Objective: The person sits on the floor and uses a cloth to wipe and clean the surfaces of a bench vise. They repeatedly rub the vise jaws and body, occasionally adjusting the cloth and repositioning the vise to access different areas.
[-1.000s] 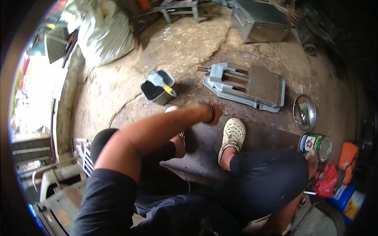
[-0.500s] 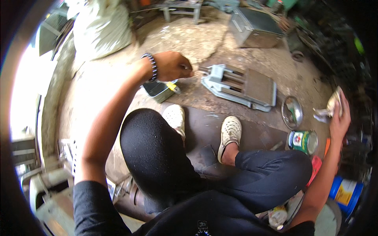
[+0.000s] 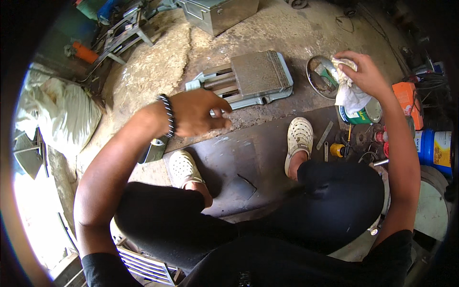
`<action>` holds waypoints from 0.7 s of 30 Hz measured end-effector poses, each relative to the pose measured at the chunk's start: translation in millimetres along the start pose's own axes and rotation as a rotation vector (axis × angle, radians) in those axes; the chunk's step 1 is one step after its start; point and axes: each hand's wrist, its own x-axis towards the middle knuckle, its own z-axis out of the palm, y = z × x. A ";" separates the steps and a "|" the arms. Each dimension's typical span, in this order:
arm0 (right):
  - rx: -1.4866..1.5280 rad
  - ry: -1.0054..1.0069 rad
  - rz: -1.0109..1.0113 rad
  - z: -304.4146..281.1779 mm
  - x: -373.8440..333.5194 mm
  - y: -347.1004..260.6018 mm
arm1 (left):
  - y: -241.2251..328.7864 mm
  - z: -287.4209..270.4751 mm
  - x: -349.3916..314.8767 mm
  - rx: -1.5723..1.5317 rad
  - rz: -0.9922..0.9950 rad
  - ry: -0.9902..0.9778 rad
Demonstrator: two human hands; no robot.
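Note:
My left hand [image 3: 196, 112], with a braided bracelet at the wrist, is held over the near left side of a machine vise [image 3: 258, 74]. Its fingers are curved and apart, with nothing between them. The vise lies on the floor, pale blue-grey with a rusty brown top plate; my hand hides part of its left end. At the right, a crumpled white rag [image 3: 353, 95] hangs from the closed fingers of my right hand [image 3: 366, 74]. The rag is beside a round metal bowl [image 3: 311, 85] and partly covers a green can [image 3: 356, 117].
A dark tray [image 3: 154, 152] lies by my left shoe. Right of my other shoe are a yellow-capped bottle [image 3: 337, 150], flat metal strips and a blue tub [image 3: 441, 148]. A metal box [image 3: 210, 16] stands at the back, a white sack [image 3: 67, 110] at left.
The view has shifted. My left hand, earlier closed at the vise's screw end, has come away with its fingers apart. My right hand has brought the rag nearer the bowl and can.

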 end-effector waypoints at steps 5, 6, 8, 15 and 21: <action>0.289 -0.305 0.087 52.3 15.8 76.5 | 37.4 57.7 145.0 -0.415 0.267 -0.107; 0.375 -0.363 0.109 68.5 15.2 91.7 | 47.6 76.0 177.1 -0.603 0.235 -0.033; 0.501 -0.449 0.124 104.1 13.7 122.6 | 68.1 115.2 239.0 -1.046 0.110 0.025; 0.615 -0.481 0.451 180.2 -17.1 200.3 | 81.6 202.8 336.0 -1.336 -0.137 -0.152; 0.988 -0.688 0.454 173.4 24.1 231.3 | 56.0 144.4 326.6 -0.909 0.060 -0.040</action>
